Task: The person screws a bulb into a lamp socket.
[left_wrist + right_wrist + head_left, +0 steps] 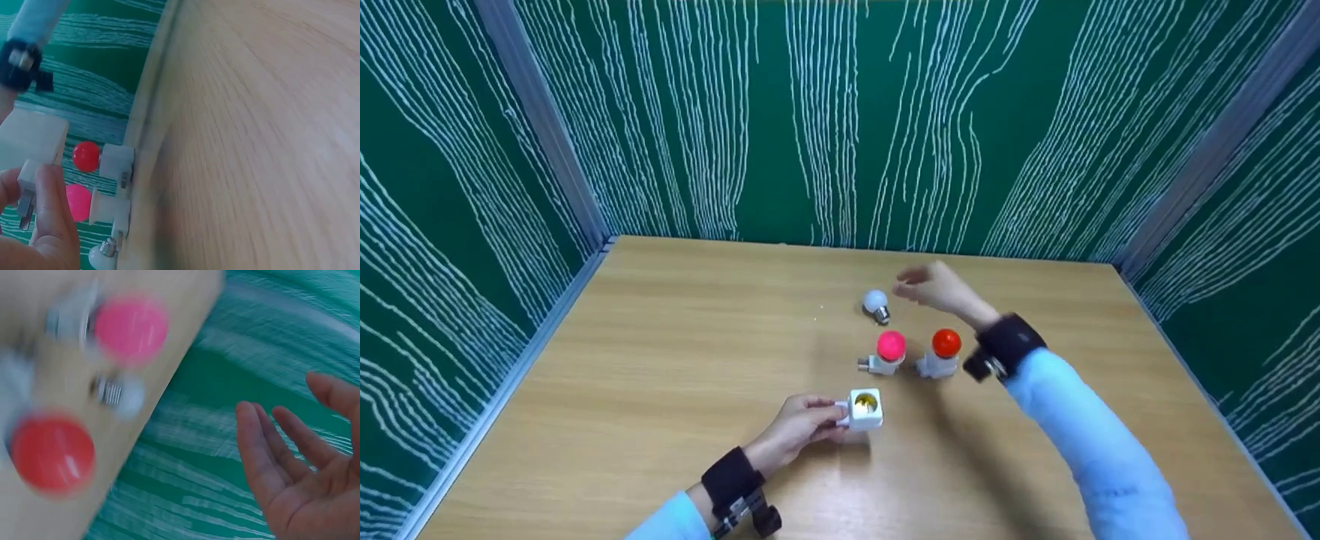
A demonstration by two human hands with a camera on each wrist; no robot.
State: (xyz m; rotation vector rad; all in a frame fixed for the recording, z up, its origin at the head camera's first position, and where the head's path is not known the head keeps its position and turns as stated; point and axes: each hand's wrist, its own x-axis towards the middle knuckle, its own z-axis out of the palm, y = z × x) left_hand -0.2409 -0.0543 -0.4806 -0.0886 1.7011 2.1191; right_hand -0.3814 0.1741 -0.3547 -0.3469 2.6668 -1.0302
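My left hand point(799, 426) pinches a white plug-in lamp socket point(865, 409) by its plug end, its brass-coloured opening turned upward. The plug's metal prongs point(25, 209) show beside my fingers in the left wrist view. My right hand point(936, 289) is above the far part of the table, its fingers apart and holding nothing. Just left of it a white light bulb point(876, 303) lies on its side, its screw base point(110, 390) bare. Nearer to me stand two more white sockets, one with a pink bulb point(891, 346) and one with a red bulb point(946, 343).
A wooden table point(697, 315) carries everything. Green panels with white wavy lines point(769, 150) rise behind it and at both sides, joined by grey corner posts point(544, 124). Both wrists wear black straps with small cameras point(1012, 345).
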